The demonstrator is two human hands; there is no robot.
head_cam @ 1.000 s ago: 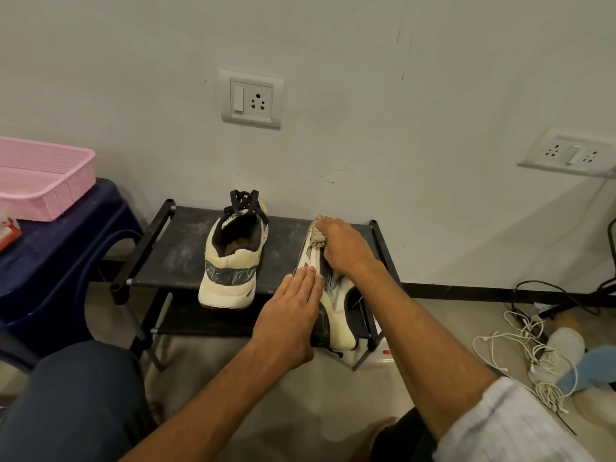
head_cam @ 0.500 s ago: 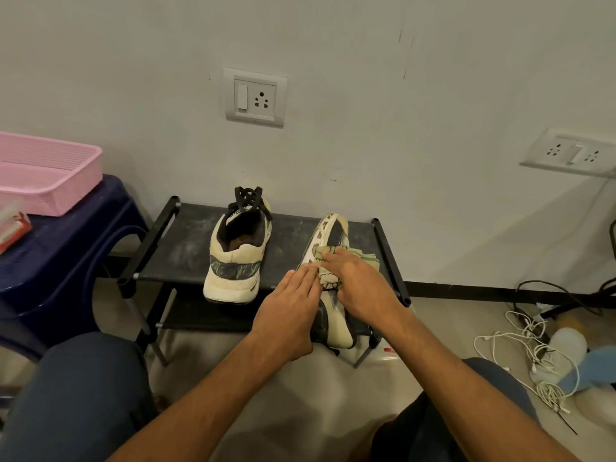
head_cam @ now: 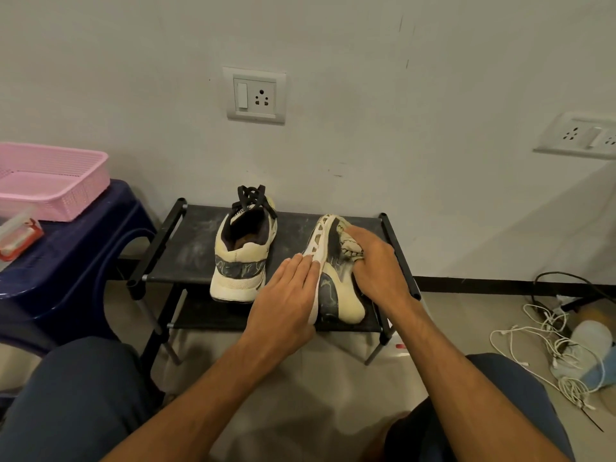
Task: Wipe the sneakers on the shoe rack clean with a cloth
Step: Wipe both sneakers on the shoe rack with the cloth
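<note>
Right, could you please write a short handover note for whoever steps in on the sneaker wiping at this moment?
Left hand: flat, straight fingers press the sole of the tipped sneaker to steady it.
Right hand: grips the cloth and presses it on that sneaker's upper.
Both sneakers sit on the shoe rack top shelf; the upright sneaker stands to the left, untouched.
Done: wiping of the tipped sneaker is under way.
Left: finish it, then probably the upright sneaker; I cannot tell whether it has been wiped.

Dark navy trousers (head_cam: pixel 76 405) cover both knees; forearms (head_cam: pixel 206 388) are bare.
</note>
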